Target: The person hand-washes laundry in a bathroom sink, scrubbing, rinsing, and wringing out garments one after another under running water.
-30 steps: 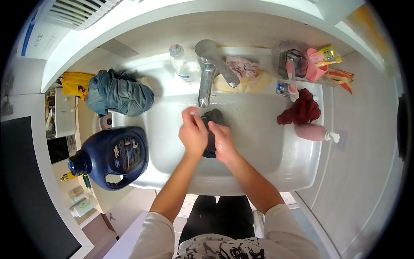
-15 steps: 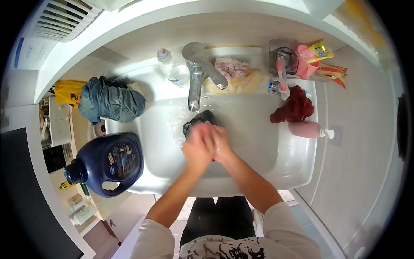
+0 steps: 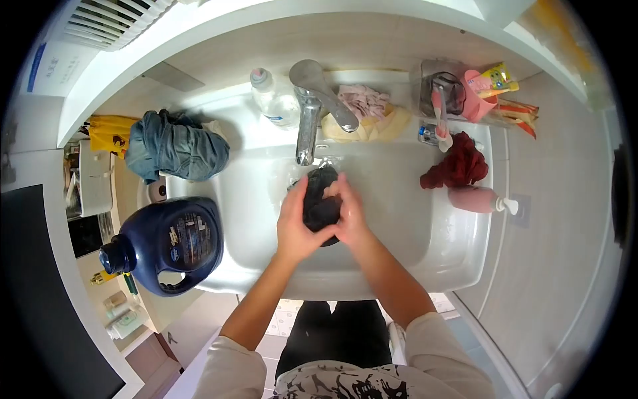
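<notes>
In the white sink [image 3: 252, 259], a wet, bunched-up black cloth [image 3: 321, 209] sits between my two hands, just below the faucet's spout. My left hand [image 3: 297, 223] curves round the cloth's left side, with the thumb pointing in across its lower edge. On the right side, my right hand [image 3: 349, 211] has its fingers wrapped over the cloth. Water glistens where the cloth meets the stream from the chrome faucet [image 3: 307, 126]. The cloth's exact kind is hard to make out.
A dark blue detergent jug [image 3: 176, 246] and folded jeans [image 3: 176, 147] lie on the left. Behind stand a clear bottle [image 3: 274, 100] and pink and yellow cloths [image 3: 365, 116]. On the right are a dark red cloth [image 3: 458, 163], a pink pump bottle [image 3: 473, 199] and a pink cup [image 3: 480, 100].
My hands were pressed together, blurred, over the cloth; now they are apart on either side of it, with more of the cloth showing between them. The view has shifted slightly.
</notes>
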The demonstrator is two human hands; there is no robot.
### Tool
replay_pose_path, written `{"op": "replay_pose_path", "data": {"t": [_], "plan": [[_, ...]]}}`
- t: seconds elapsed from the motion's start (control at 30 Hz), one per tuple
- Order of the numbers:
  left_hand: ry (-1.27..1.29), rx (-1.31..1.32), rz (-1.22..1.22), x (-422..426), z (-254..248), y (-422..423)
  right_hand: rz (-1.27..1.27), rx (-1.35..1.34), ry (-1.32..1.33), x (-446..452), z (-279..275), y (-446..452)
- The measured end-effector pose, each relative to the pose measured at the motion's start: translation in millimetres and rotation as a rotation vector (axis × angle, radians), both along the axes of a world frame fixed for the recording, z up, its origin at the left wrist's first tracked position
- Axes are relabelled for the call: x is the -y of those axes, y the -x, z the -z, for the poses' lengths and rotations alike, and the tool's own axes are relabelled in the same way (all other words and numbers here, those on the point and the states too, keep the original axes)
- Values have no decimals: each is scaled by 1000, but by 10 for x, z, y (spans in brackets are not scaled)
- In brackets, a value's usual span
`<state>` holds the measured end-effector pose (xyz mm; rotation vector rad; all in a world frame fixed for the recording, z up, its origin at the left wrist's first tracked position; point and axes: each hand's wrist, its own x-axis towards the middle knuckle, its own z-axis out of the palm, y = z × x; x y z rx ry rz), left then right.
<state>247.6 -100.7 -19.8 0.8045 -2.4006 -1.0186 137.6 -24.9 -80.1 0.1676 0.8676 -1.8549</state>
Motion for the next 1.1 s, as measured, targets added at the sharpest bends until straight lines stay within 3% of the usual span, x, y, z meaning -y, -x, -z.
{"op": "replay_pose_path", "data": {"t": [0.07,0.2,0.23,0.33,0.4,0.47,0.5,0.57,0.6,0.67,0.73,0.77,0.9,1.0,1.03,1.1], "plan": [[-90,39,-77,-77,21,-62,-9,-8,82,-8,24,12],[-185,50,-190,-67,-83,-148,22,-494,-36,72,74,-23],[-195,22,-231,-70,-168,-144,-110,-701,25,21,43,74],[-294,-153,-236,-63,-537,-120,-348,-973,299,4,79,178],[-369,-230,-274,-37,-765,-167,-485,-1060,287,-39,5,297],[-444,-446,-392,47,-852,-214,-500,-1171,215,-42,-175,307],[-556,-572,-459,85,-905,-183,-521,-1314,55,-48,-259,311],[-677,-724,-501,218,-955,-124,-576,-1222,-210,-110,-129,347],[-777,-701,-641,388,-770,-197,-603,-1173,-335,-124,-76,386],[-787,-606,-801,469,-482,-230,-546,-1368,-479,-164,-219,492],[-807,-453,-787,513,-13,-379,-505,-1531,-653,-182,-225,540],[-756,-409,-775,508,193,-426,-607,-1496,-736,-175,-235,559],[-445,-97,-723,556,552,-461,-638,-1678,-819,-196,-129,549],[33,133,-480,459,625,-531,-526,-1800,-726,-222,36,476],[83,295,-483,368,566,-490,-497,-1843,-702,-207,76,440],[342,450,-229,279,425,-351,-449,-1905,-706,-142,154,403]]}}
